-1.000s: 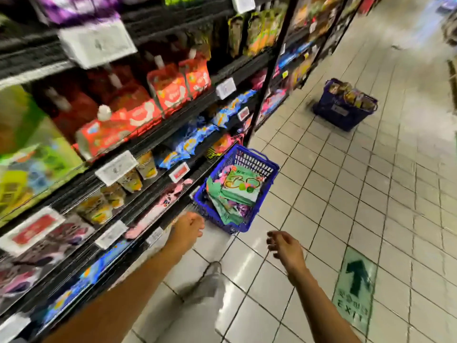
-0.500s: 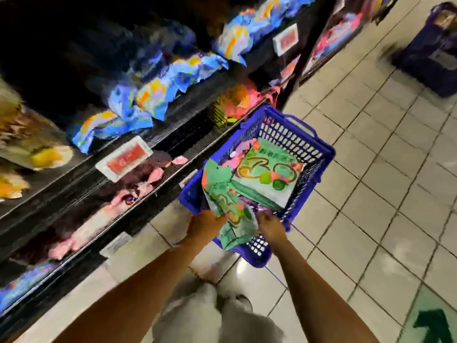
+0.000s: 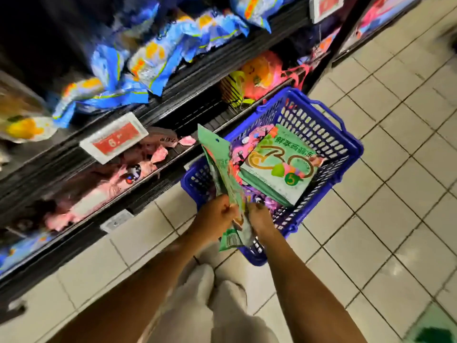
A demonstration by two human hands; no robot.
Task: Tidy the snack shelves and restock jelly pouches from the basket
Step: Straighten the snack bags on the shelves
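Observation:
A blue plastic basket (image 3: 329,125) stands on the tiled floor against the shelf. Inside lie green jelly pouches, one flat on top (image 3: 279,167), with pink and purple packs under it. Both hands hold a stack of green jelly pouches (image 3: 220,167) upright over the basket's near left corner. My left hand (image 3: 215,216) grips the stack's lower left side. My right hand (image 3: 259,219) grips its lower right side. The stack's bottom edge with a barcode hangs below the hands.
Dark shelves (image 3: 173,95) run along the left. Blue and yellow snack bags (image 3: 148,60) lie on an upper one, pink packs (image 3: 108,184) on a lower one, and an orange net bag (image 3: 259,75) behind the basket. A red price tag (image 3: 115,141) sticks out. My light trousers (image 3: 210,305) show below.
My hands went from hanging free above the floor to the basket and took hold of the green pouches. They have since lifted the stack upright. The view has moved closer and lower.

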